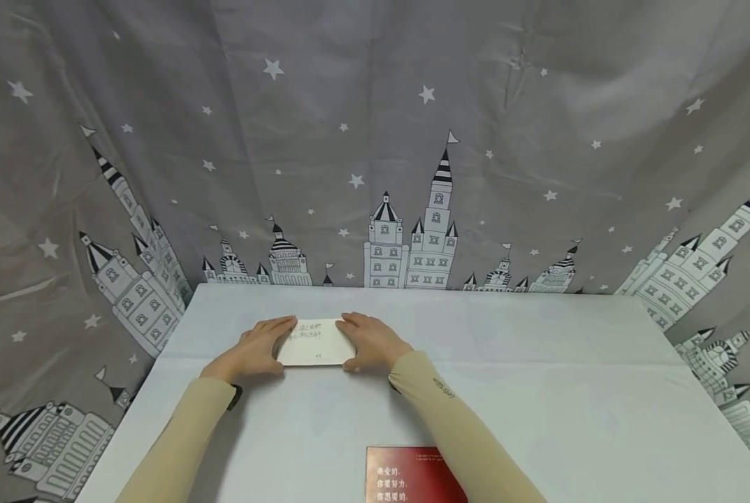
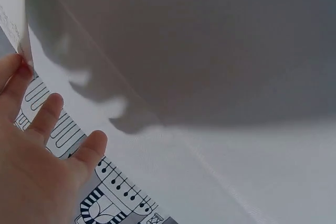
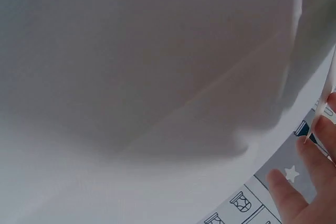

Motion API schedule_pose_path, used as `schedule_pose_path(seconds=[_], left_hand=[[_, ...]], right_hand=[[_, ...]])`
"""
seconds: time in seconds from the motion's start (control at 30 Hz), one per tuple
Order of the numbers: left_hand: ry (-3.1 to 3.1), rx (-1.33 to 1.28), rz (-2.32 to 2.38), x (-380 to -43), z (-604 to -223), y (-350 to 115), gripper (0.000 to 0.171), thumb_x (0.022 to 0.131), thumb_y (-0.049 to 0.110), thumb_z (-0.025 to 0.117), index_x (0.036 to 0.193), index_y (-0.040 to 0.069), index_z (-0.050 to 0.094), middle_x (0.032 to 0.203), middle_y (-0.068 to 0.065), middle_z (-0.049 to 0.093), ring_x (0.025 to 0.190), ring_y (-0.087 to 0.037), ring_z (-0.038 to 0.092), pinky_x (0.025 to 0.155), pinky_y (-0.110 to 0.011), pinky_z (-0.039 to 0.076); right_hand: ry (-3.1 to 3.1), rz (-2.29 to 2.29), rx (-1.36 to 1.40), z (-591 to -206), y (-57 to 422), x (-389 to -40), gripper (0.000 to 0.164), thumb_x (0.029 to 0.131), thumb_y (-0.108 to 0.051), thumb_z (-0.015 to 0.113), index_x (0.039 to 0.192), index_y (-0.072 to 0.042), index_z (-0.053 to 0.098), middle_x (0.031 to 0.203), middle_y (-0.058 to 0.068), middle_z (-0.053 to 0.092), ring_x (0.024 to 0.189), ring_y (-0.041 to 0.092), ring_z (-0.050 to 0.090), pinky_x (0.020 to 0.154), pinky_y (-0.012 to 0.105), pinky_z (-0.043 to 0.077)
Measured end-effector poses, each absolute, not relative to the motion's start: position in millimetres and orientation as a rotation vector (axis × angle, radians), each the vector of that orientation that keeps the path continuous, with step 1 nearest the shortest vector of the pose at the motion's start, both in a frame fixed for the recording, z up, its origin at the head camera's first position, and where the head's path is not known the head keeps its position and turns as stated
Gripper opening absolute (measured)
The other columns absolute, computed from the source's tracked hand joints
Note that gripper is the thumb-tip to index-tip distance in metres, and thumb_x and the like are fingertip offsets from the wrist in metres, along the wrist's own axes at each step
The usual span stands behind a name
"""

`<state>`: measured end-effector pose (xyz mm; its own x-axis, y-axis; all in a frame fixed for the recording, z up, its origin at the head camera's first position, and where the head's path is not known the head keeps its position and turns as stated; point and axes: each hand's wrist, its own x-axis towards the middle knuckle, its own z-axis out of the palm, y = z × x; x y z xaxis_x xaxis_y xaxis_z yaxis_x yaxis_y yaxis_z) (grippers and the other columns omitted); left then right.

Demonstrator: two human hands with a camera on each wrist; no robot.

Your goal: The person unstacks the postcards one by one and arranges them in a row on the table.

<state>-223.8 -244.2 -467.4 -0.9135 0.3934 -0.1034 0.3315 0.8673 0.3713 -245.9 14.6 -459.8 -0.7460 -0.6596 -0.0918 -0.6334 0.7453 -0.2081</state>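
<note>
White card (image 1: 316, 346), gripped at its left and right ends between fingers and thumbs of left hand (image 1: 254, 349) and right hand (image 1: 376, 342), could buckle if squeezed too hard.

Table (image 1: 570, 377) is free rightward, left hand (image 1: 251, 351) and right hand (image 1: 375, 342) flanking the white card (image 1: 314, 344).

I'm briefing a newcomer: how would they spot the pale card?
On the white table, look toward the far edge, left of centre. There the left grip and right grip hold the pale card by its ends. Its dark script sets it apart from the red card with white print.
</note>
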Motion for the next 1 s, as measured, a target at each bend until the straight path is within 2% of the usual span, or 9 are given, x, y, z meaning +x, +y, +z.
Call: schedule_pose_path(seconds=[0.47, 1.0], left_hand=[[2.816, 0.547, 0.552, -245, -474, -243, 0.093, 0.064, 0.011, 0.075, 0.146, -0.002, 0.034, 0.148, -0.022, 0.033, 0.13, -0.05, 0.029, 0.095, -0.073, 0.026], [2.779, 0.514, 0.572, -246, -470, -242, 0.09, 0.065, 0.009, 0.078, 0.144, -0.004, 0.036, 0.148, -0.022, 0.033, 0.129, -0.052, 0.029, 0.095, -0.075, 0.023]], right_hand=[[2.78, -0.313, -0.989, -469, 17, -259, 0.083, 0.076, -0.037, 0.077, 0.146, -0.012, 0.041, 0.151, 0.007, 0.035, 0.137, 0.022, 0.032, 0.112, 0.035, 0.025], [2.748, -0.301, -0.931, -468, 12, -259, 0.081, 0.079, -0.037, 0.076, 0.147, -0.013, 0.04, 0.152, 0.007, 0.032, 0.138, 0.023, 0.032, 0.111, 0.034, 0.026]])
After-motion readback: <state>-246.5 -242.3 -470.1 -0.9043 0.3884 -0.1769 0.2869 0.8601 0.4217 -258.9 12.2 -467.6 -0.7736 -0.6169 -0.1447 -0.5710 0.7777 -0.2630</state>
